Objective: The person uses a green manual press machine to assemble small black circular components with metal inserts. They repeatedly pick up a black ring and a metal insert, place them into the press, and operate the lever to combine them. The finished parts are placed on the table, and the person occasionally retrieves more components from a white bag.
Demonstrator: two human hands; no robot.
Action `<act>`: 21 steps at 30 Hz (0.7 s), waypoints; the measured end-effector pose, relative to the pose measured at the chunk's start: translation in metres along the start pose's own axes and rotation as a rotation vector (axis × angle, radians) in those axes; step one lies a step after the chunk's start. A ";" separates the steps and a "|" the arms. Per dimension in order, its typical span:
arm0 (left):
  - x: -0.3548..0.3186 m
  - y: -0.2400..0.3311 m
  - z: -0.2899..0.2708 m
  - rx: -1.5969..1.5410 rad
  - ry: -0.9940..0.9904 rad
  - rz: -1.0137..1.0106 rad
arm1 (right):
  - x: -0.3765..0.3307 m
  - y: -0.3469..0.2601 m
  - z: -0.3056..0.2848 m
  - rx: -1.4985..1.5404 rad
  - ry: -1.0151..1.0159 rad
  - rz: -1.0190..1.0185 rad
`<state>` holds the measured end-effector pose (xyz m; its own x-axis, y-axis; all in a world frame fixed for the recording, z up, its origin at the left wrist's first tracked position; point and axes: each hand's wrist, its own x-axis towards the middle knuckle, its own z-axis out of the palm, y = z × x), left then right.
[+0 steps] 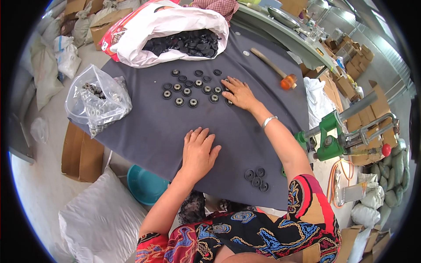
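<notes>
On the dark grey cloth [153, 122], several black rubber rings [182, 78] lie in loose rows, and many have a small metal bearing [193, 102] set in the middle. My right hand [240, 93] rests at the right end of these rows with its fingers stretched out. Partly under its palm side sits one more ring, so whether I touch it is hard to see. Nearer to my body, my left hand [199, 151] lies flat on bare cloth, fingers extended, holding nothing. A small cluster of black round pieces [257, 179] is at the near right.
A white sack [131, 48] of black pieces lies open at the back. To the left stands a clear plastic bag [98, 98] of metal parts. A mallet [280, 75] lies at the far right, beyond a green press [328, 138]. A teal basin [144, 186] sits below the table.
</notes>
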<state>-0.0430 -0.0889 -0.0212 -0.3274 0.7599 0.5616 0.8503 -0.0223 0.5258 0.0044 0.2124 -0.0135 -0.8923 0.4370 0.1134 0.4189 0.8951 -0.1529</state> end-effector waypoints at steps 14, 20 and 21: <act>0.000 -0.002 0.000 -0.048 0.024 -0.020 | -0.027 -0.101 -0.019 -0.032 0.088 0.090; -0.001 -0.001 -0.002 -0.086 0.009 -0.018 | 0.030 -0.082 0.002 0.018 -0.067 -0.073; -0.001 -0.002 -0.003 -0.086 0.010 -0.023 | 0.029 -0.082 0.005 0.027 -0.074 -0.083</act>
<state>-0.0453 -0.0913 -0.0211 -0.3507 0.7544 0.5550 0.8040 -0.0613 0.5914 -0.0569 0.1511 -0.0024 -0.9341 0.3528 0.0542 0.3392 0.9247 -0.1729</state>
